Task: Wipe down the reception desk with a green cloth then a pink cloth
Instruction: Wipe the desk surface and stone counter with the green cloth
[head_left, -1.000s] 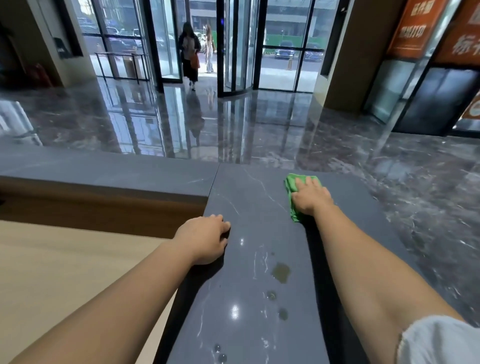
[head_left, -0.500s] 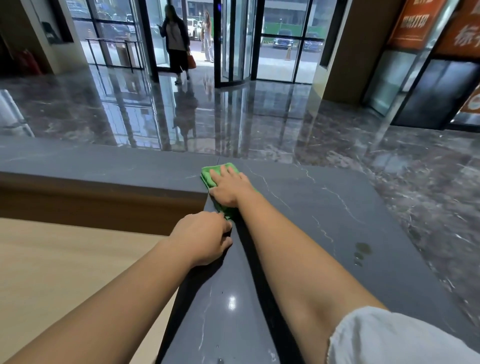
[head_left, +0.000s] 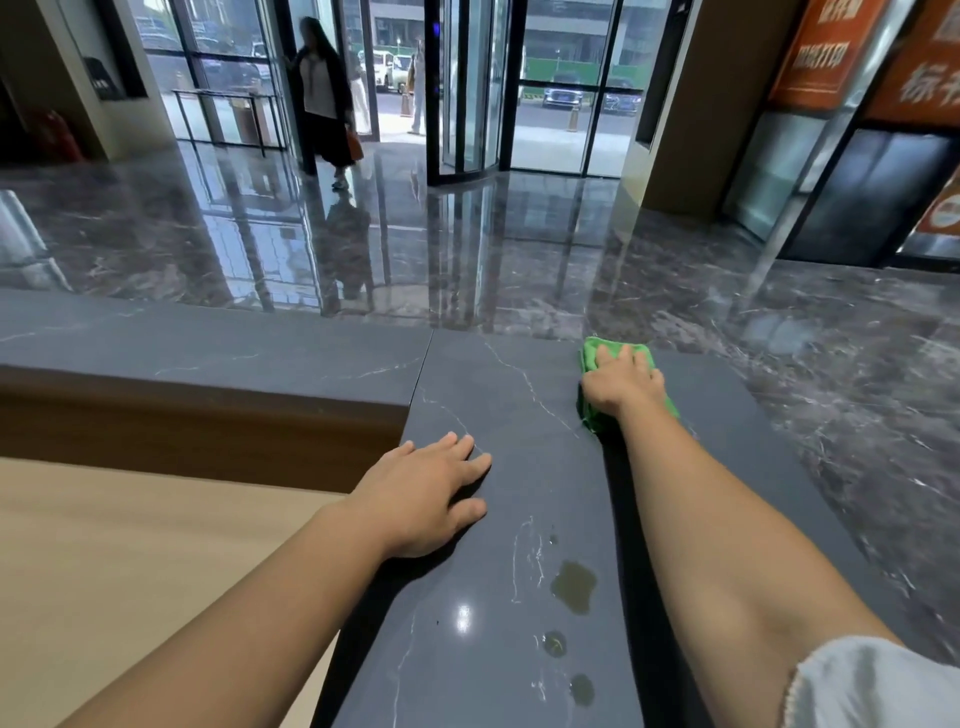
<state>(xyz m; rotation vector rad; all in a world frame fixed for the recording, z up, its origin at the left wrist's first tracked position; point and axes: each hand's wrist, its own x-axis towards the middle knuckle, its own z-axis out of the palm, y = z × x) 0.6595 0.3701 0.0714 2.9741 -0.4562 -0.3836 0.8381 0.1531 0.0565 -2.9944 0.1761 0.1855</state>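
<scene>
A dark grey stone reception desk (head_left: 519, 447) with thin white veins runs away from me. Near its far edge lies a folded green cloth (head_left: 592, 358), mostly covered by my right hand (head_left: 621, 382), which presses it flat with straight fingers. My left hand (head_left: 421, 493) rests palm down on the desk's left edge, fingers spread and holding nothing. Wet spots (head_left: 574, 584) sit on the desk between my arms. No pink cloth is in view.
A lower light wooden worktop (head_left: 130, 571) lies to the left, behind a brown wooden riser (head_left: 182, 421) capped by a grey stone ledge (head_left: 208, 348). Beyond the desk is a glossy marble lobby floor (head_left: 519, 249); a person (head_left: 324, 104) walks near the glass doors.
My right hand has swept the green cloth from the desk's left corner rightward along the far edge. My left hand's fingers have flattened and spread. The person at the doors has walked further in.
</scene>
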